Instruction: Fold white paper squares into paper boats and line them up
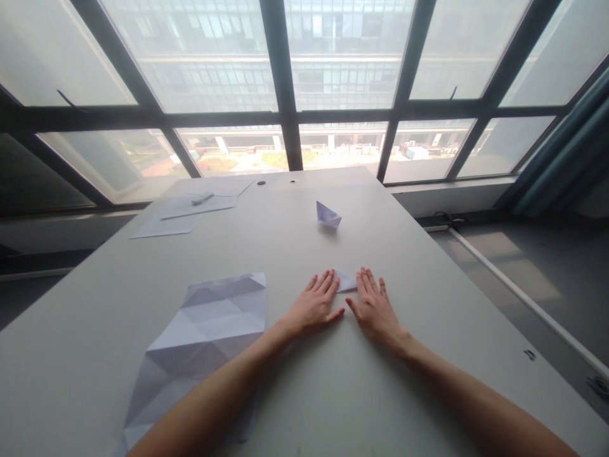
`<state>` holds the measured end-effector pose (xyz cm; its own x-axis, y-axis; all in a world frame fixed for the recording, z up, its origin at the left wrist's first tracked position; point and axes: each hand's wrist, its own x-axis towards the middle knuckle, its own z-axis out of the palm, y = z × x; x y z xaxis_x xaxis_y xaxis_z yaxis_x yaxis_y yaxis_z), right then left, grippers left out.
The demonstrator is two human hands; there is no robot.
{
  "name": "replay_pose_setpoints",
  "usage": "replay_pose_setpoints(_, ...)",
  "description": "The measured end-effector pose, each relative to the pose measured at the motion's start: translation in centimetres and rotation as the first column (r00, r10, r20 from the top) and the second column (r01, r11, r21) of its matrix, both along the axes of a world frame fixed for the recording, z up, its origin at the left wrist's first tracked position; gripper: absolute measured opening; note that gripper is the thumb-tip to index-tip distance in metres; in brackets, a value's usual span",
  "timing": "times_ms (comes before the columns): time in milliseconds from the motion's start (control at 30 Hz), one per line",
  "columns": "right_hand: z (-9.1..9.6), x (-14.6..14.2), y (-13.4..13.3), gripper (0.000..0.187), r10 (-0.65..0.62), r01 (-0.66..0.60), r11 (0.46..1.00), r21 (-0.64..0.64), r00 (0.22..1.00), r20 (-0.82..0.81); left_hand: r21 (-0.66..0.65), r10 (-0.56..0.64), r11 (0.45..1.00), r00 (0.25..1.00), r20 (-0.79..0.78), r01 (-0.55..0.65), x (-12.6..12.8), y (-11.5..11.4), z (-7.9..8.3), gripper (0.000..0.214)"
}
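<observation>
A small piece of folded white paper (346, 281) lies flat on the table, partly covered by my fingers. My left hand (316, 304) presses on its left side, palm down, with the fingers stretched out. On its right side my right hand (373, 303) lies the same way, fingers extended and the thumb pointing inward. Both thumbs are near each other just below the paper. Beyond my hands stands a little folded paper boat (328, 216). A large creased sheet of paper (209, 330) spreads out to the left, partly hidden under my left forearm.
Several flat white sheets (176, 216) lie at the far left of the white table (428, 387), with a small whitish object (202, 198) on top. A dark mark (530, 355) shows near the right edge. Windows rise behind the table; a curtain (561, 146) hangs at right.
</observation>
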<state>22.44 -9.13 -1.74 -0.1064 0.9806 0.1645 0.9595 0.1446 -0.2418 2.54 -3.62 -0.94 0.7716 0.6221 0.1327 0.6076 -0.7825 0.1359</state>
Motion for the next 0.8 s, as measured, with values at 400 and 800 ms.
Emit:
replay_pose_setpoints(400, 0.7, -0.9, -0.4, 0.071, 0.206, -0.206, 0.975, -0.084, 0.978, -0.013, -0.007, 0.034, 0.999, 0.999, -0.008, -0.034, -0.1, 0.1, -0.5, 0.079)
replay_pose_setpoints(800, -0.1, -0.7, 0.0, 0.071, 0.067, -0.069, 0.996, -0.057, 0.997, -0.036, -0.005, 0.078, 0.997, 0.997, 0.026, -0.078, 0.0, 0.1, -0.8, 0.076)
